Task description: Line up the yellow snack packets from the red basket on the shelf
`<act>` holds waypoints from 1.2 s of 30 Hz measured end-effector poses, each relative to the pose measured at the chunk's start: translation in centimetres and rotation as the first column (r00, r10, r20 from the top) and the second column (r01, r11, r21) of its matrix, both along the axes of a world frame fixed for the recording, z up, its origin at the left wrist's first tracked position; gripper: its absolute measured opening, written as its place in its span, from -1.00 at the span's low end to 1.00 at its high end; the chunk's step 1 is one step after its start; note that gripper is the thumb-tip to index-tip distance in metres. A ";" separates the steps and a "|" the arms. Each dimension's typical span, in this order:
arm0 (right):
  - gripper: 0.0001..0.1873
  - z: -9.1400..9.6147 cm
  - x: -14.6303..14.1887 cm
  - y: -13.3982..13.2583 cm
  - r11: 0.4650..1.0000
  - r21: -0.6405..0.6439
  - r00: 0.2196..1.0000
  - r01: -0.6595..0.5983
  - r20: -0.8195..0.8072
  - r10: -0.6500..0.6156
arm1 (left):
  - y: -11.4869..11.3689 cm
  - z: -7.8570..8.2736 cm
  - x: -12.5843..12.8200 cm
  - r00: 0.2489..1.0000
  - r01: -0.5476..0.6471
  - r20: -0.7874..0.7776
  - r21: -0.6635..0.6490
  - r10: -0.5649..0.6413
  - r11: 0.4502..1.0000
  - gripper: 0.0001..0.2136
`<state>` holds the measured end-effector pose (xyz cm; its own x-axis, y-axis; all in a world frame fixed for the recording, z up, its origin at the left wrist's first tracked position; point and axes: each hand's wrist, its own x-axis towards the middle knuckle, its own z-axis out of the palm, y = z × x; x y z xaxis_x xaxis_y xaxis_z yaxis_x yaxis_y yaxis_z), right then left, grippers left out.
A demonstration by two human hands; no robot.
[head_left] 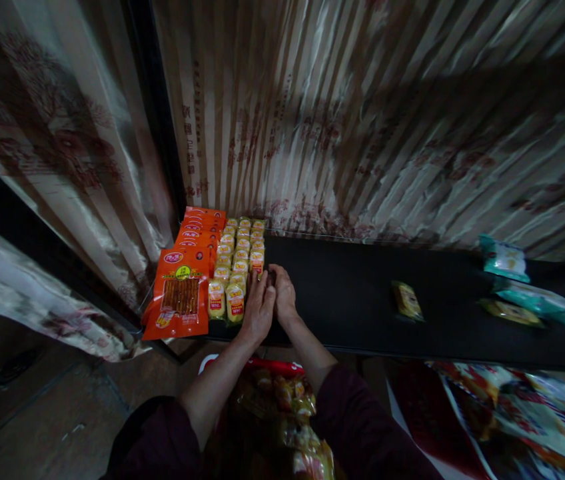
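Small yellow-wrapped snack packets (240,265) stand in three neat rows on a black shelf (332,287). My left hand (259,310) is at the front end of the rightmost row, with its fingers pointing forward and close together. Against it, my right hand (284,293) curves in from the right, fingertips bent toward the left hand. Both hands close around a spot at the end of that row; whatever lies between them is hidden. Left of the rows, orange bags of brown stick snacks (181,293) overlap in a line, the front one facing up.
A loose yellow packet (407,301) lies on the shelf to the right. Farther right are teal packets (505,259) and another yellow packet (511,312). Below the shelf are a red-rimmed container (275,365) of wrapped snacks and several colourful bags (527,420). Patterned curtains (312,133) hang behind.
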<state>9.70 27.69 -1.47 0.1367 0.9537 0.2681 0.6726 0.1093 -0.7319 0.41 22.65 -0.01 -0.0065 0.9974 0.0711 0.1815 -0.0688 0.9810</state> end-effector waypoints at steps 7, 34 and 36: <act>-0.37 0.3 -0.2 0.9 0.992 -0.119 0.997 -0.030 0.061 0.038 | 0.1 -0.3 0.1 0.999 -0.006 0.033 0.000 0.006 1.000 -0.46; -0.43 -0.5 -0.3 0.3 0.999 -0.025 0.998 -0.044 0.045 0.045 | 0.2 -0.4 0.2 1.000 -0.016 -0.007 0.040 0.016 0.999 -0.44; -0.45 -0.4 -0.4 0.2 0.999 -0.030 0.998 -0.035 0.049 0.036 | 0.2 -0.4 0.3 0.999 -0.030 0.014 0.032 0.029 0.999 -0.44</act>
